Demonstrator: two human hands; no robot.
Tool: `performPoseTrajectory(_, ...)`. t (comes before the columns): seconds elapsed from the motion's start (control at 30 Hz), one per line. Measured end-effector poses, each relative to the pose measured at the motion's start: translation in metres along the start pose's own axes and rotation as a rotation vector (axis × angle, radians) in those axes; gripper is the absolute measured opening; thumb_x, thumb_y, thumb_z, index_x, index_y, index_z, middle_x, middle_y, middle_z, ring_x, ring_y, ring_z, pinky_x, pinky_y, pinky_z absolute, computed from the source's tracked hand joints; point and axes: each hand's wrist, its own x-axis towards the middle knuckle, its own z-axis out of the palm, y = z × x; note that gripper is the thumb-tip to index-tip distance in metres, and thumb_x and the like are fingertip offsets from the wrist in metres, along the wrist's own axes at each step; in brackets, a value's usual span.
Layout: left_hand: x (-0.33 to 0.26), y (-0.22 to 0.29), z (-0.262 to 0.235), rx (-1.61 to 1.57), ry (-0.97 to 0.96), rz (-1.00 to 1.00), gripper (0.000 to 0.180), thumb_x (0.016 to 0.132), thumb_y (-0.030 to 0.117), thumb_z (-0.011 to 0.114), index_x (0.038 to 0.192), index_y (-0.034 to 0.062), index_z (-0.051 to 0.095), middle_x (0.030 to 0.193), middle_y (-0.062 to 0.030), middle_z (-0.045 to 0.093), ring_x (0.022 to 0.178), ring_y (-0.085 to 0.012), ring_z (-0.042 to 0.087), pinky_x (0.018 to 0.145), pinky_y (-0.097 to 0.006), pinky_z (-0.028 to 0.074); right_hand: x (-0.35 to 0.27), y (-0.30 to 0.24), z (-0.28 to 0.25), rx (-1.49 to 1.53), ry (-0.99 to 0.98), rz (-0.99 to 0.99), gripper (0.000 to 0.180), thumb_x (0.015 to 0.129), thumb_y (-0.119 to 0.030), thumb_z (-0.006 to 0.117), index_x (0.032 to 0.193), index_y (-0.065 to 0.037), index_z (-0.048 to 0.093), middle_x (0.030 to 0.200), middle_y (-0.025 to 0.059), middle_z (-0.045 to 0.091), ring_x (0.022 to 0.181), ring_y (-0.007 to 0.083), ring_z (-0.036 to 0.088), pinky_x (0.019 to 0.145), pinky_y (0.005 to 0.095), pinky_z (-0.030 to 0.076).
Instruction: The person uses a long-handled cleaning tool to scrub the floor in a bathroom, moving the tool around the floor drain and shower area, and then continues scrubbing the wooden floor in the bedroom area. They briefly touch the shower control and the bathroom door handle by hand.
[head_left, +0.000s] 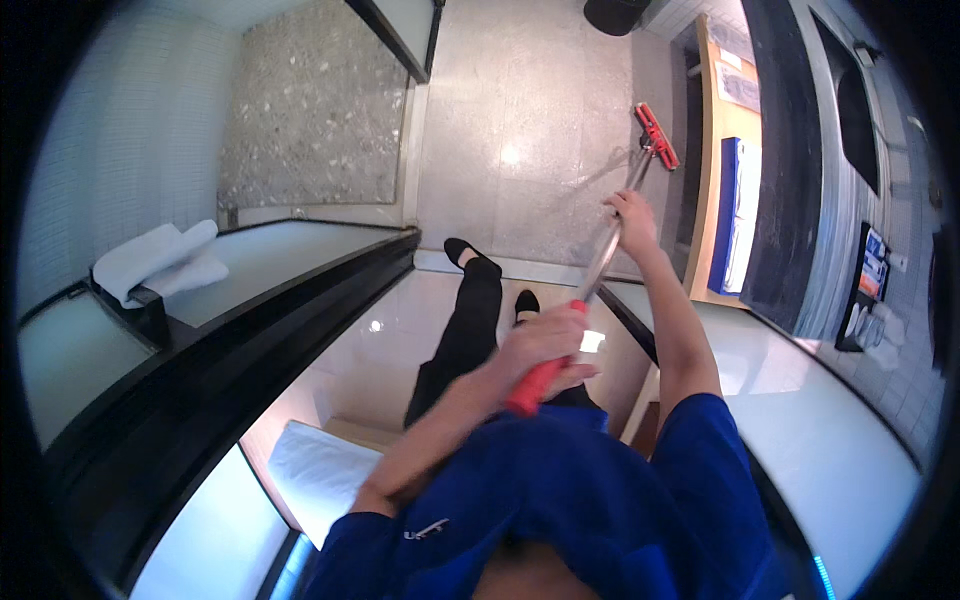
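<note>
Your mop [602, 264] slants across the middle of the view, with its long axis running away from your body, forward and to your right. Both of your hands are closed around it: your left hand [545, 342], a little blurred, is wrapped round the red grip [530, 390] just in front of your blue shirt, while your right hand [635, 222] grasps the silver pole farther out, with that arm reaching well forward. That makes your right hand the nearer one to the red mop head [657, 137], which lies ahead of it at the far end, on the grey floor [520, 130] beyond the pale threshold [515, 268]. The head's own length runs crosswise to the pole, its right end angled back toward you and near the wooden shelf [712, 150] beneath the dark table [780, 180]. From these pictures you cannot tell how hard the head presses down. Your left shoe [458, 250] is close to the threshold, left of the pole.
</note>
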Motion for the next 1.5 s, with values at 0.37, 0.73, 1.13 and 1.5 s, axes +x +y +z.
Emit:
performPoseTrajectory(0.37, 0.047, 0.225, -0.261, 0.26, -0.214, -0.123, 0.029, 0.082, 0.038, 0.07, 0.073, 0.0117, 0.06, 0.075, -0.0035, 0.068, 0.077, -0.0188, 0.069, 0.085, -0.041, 0.053, 0.054, -0.346, 0.005, 0.753, -0.094, -0.481, 0.02, 0.071, -0.008, 0.061, 0.09, -0.011, 0.057, 0.069, 0.0067, 0.055, 0.073, 0.0287, 0.059, 0.066, 0.0408, 0.045)
performPoseTrajectory(0.73, 0.168, 0.153, -0.251, 0.249, 0.516, 0.067, 0.026, 0.085, 0.026, 0.07, 0.076, 0.0083, 0.053, 0.071, -0.0074, 0.063, 0.073, -0.0215, 0.068, 0.085, -0.046, 0.051, 0.314, -0.259, -0.085, 0.314, -0.301, -0.803, 0.021, 0.075, -0.011, 0.061, 0.095, -0.016, 0.059, 0.083, 0.0076, 0.063, 0.085, 0.0265, 0.063, 0.073, 0.0408, 0.051)
performPoseTrajectory(1.13, 0.325, -0.089, -0.197, 0.389, 0.752, -0.135, 0.014, 0.077, -0.003, 0.065, 0.073, 0.0022, 0.052, 0.084, -0.0097, 0.062, 0.096, -0.0292, 0.061, 0.088, -0.038, 0.047, 0.538, -0.074, -0.003, -0.018, -0.052, -0.821, 0.014, 0.07, -0.019, 0.062, 0.078, -0.008, 0.061, 0.086, 0.0075, 0.06, 0.089, 0.026, 0.06, 0.091, 0.0426, 0.045)
performPoseTrajectory(1.5, 0.338, 0.127, -0.227, 0.337, 0.509, -0.1, 0.045, 0.08, 0.047, 0.069, 0.06, 0.0121, 0.049, 0.06, -0.0035, 0.059, 0.067, -0.0228, 0.063, 0.083, -0.046, 0.05, 0.429, -0.113, -0.099, 0.386, 0.387, -0.748, 0.02, 0.07, -0.015, 0.072, 0.087, -0.009, 0.064, 0.078, 0.0048, 0.06, 0.082, 0.0229, 0.063, 0.075, 0.0373, 0.049)
